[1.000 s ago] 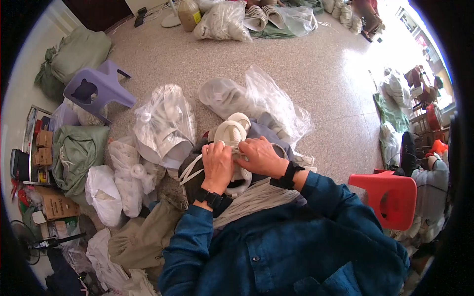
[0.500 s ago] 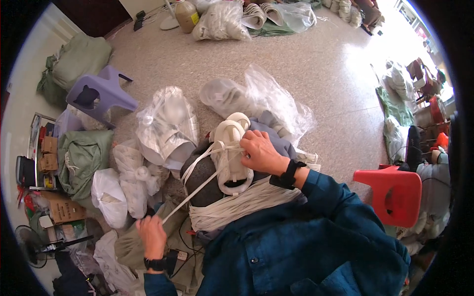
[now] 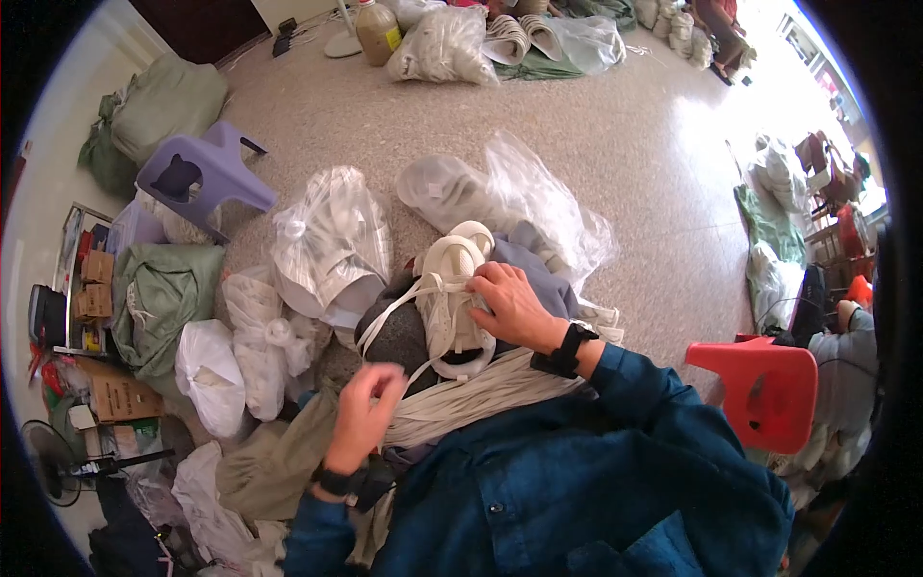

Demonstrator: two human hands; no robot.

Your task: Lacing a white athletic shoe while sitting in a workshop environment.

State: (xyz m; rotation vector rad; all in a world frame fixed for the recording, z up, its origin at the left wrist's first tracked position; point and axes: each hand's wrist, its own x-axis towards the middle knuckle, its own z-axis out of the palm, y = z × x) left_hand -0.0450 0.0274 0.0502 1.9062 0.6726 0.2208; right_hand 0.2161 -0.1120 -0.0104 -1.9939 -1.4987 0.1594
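A cream lace-up shoe (image 3: 450, 322) rests sole-down across my lap, on dark grey cloth (image 3: 396, 338). My right hand (image 3: 514, 306) is closed at the shoe's right side, its fingertips pinching the shoelace (image 3: 442, 284) where the strands cross. A slack loop of that lace hangs on the left side. Just left of the shoe, my left hand (image 3: 363, 415) is curled, with fingertips smeared by motion. Whether it holds a lace end cannot be made out. Beneath the shoe lies a thick bundle of cream laces (image 3: 452, 409).
Clear plastic bags of shoe parts (image 3: 332, 240) lie on the floor ahead, with another bag (image 3: 538, 207) to the right. A purple stool (image 3: 207, 173) stands at left, a red stool (image 3: 755, 370) at right. White bags (image 3: 213, 380) and a small fan (image 3: 53, 462) are at lower left.
My left hand has moved up and right toward the shoe. The lace strand that was stretched taut to it now hangs slack. My right hand stays at the shoe.
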